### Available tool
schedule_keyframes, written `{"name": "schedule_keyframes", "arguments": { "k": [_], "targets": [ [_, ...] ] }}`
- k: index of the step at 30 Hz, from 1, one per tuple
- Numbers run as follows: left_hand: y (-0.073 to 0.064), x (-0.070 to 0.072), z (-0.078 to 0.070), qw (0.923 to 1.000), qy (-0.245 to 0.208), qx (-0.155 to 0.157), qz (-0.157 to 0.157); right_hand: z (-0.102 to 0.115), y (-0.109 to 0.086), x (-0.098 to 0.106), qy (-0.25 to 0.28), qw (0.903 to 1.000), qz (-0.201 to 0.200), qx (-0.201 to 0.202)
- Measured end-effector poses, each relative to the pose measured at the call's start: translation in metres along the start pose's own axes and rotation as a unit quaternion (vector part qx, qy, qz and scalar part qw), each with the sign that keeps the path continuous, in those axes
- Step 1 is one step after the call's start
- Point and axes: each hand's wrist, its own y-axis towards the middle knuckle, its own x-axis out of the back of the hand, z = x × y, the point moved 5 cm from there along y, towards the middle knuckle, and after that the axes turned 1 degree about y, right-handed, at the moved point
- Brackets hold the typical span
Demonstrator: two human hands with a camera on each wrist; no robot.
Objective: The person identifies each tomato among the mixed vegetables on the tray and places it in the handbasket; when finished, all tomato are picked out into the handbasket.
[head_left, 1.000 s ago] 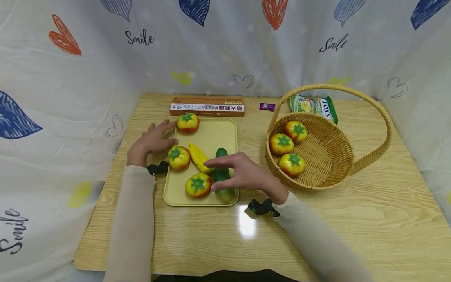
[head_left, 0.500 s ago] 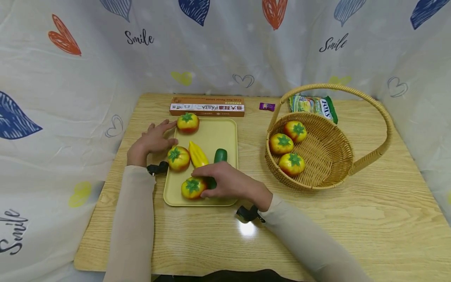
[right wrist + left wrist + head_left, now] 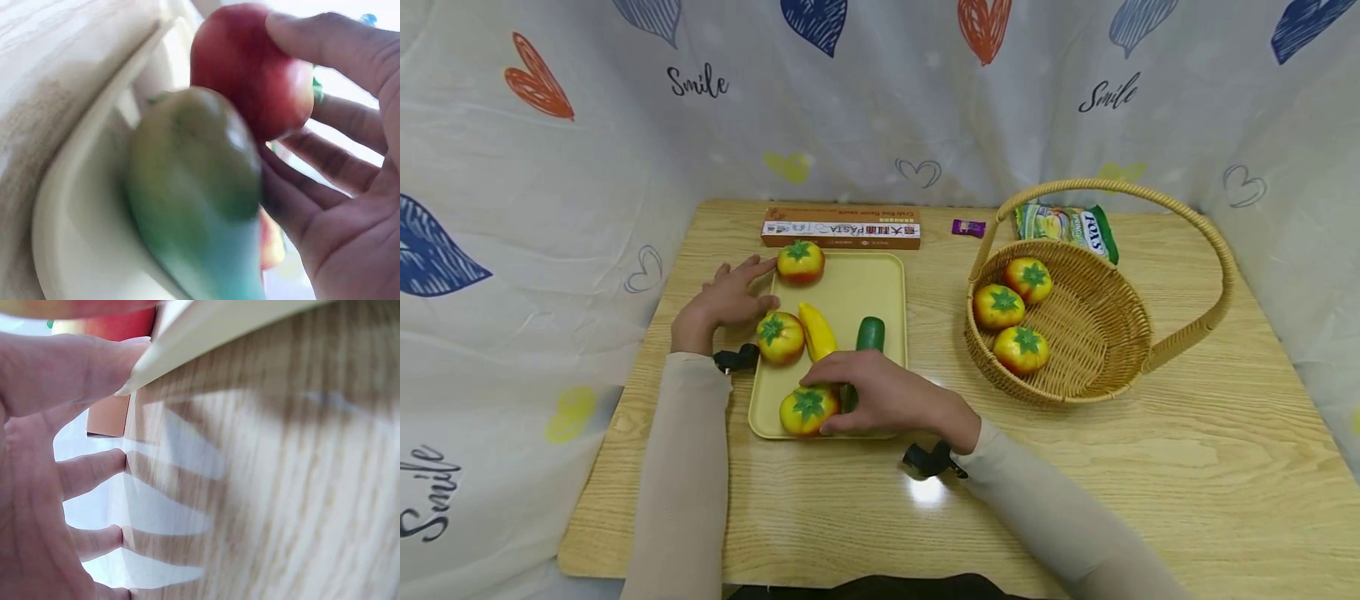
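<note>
My right hand (image 3: 891, 390) grips a yellow-and-red tomato (image 3: 805, 412) at the front of the pale yellow tray (image 3: 868, 279), thumb on its near side and fingers on the far side. In the right wrist view a green cucumber (image 3: 194, 181) lies close beside that tomato; from the head its middle is hidden under my hand. A yellow banana (image 3: 817, 332) and two more tomatoes, the middle one (image 3: 780, 338) and the back one (image 3: 801, 262), also lie on the tray. With fingers spread, my left hand (image 3: 730, 296) rests at the tray's left edge, its thumb touching the rim (image 3: 187, 347).
To the right stands a wicker basket (image 3: 1138, 358) with a tall handle and three tomatoes at its left side. Behind it lies a green snack bag (image 3: 1067, 227). A pasta box (image 3: 841, 227) and a small purple packet (image 3: 968, 227) sit along the table's back edge.
My right hand has come left and down from over the cucumber and closed on the front tomato, which has shifted slightly left. The banana has turned a little more upright. My left hand stays put.
</note>
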Motion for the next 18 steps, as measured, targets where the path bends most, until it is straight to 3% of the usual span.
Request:
{"name": "schedule_keyframes", "arguments": {
  "k": [7,13,18],
  "targets": [
    [0.002,0.000,0.001,1.0000,-0.004,-0.006,-0.001,-0.001,-0.041,0.034,0.063,0.9962,-0.060,-0.010],
    [0.001,0.000,0.002,0.9999,-0.011,-0.005,0.001,-0.012,-0.098,0.069,0.107,0.9845,-0.105,-0.091],
    [0.000,0.001,-0.001,1.0000,-0.007,0.000,0.001,-0.018,-0.152,0.100,0.094,0.9743,-0.146,-0.144]
  ]
}}
